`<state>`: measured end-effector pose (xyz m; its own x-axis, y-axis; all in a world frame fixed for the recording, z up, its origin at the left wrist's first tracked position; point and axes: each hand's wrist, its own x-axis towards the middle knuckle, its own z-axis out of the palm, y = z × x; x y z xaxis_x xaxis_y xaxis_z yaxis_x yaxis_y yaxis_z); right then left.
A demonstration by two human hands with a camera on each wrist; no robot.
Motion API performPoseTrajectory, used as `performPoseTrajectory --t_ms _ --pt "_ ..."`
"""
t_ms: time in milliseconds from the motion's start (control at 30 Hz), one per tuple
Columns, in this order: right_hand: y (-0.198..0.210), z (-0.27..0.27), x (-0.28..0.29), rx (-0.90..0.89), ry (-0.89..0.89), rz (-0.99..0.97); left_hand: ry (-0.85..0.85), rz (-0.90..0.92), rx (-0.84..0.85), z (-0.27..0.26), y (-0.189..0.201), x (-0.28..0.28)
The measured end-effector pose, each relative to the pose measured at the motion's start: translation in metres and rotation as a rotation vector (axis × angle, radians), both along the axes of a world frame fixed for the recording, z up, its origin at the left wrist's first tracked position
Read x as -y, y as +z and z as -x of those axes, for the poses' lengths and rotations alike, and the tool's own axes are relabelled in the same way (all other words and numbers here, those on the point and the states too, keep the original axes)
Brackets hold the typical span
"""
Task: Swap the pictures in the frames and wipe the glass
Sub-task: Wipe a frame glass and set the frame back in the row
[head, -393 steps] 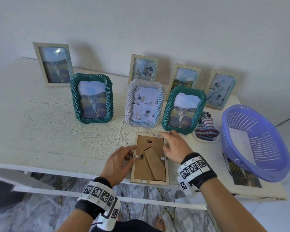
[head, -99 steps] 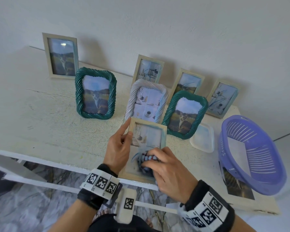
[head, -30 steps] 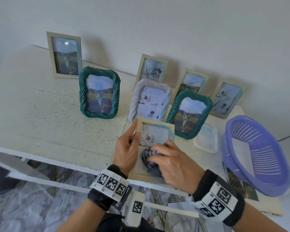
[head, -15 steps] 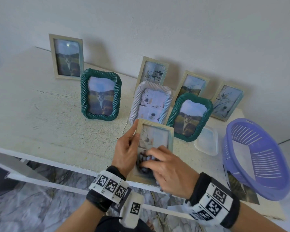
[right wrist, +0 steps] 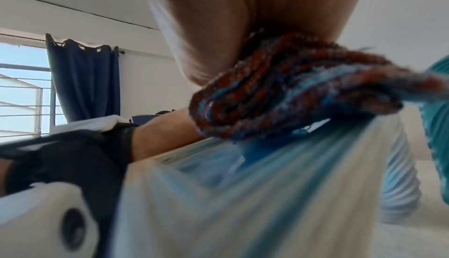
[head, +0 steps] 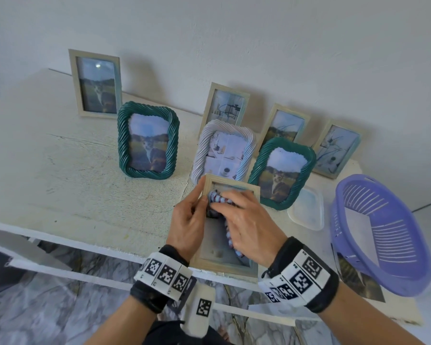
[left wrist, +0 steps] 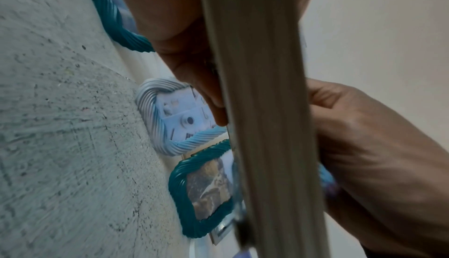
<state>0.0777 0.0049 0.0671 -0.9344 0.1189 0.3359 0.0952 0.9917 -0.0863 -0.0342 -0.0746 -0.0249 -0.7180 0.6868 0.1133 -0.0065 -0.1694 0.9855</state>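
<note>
the right hand fingers curl onto the striped cloth, pressing it against the glass of the wooden frame. the left hand fingers pinch the frame's left edge. the frame rests tilted at the table front edge, just before the white twisted frame. open table surface lies to the left. no writing is legible; the wristbands carry only square markers.

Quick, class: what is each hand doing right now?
Left hand: grips the wooden frame by its left edge.
Right hand: holds the striped cloth against the frame's glass.
</note>
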Motion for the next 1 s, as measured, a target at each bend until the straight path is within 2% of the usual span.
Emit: performPoseTrajectory --t_ms 200,300,400,600,867,933,1000 --pt "-0.003 -0.016 0.029 0.123 0.077 0.046 0.026 0.056 0.039 0.011 -0.002 0.005" --pt "-0.009 -0.024 0.035 0.189 0.114 0.004 0.010 0.062 0.035 0.016 -0.006 0.003" --pt "-0.018 -0.034 0.031 0.213 0.068 0.138 0.005 0.060 -0.020 0.012 -0.004 0.004" --pt "-0.035 -0.052 0.007 0.522 -0.001 0.038 0.001 0.088 -0.043 0.019 -0.007 0.003" --pt "-0.034 -0.040 0.001 0.330 -0.207 0.064 0.022 0.109 -0.097 0.020 -0.004 -0.003" --pt "-0.032 -0.043 -0.002 0.243 -0.254 0.154 0.029 0.110 -0.132 0.011 -0.007 0.001" --pt "-0.026 -0.052 -0.008 0.049 -0.315 0.312 0.028 0.106 -0.135 0.006 -0.013 0.005"
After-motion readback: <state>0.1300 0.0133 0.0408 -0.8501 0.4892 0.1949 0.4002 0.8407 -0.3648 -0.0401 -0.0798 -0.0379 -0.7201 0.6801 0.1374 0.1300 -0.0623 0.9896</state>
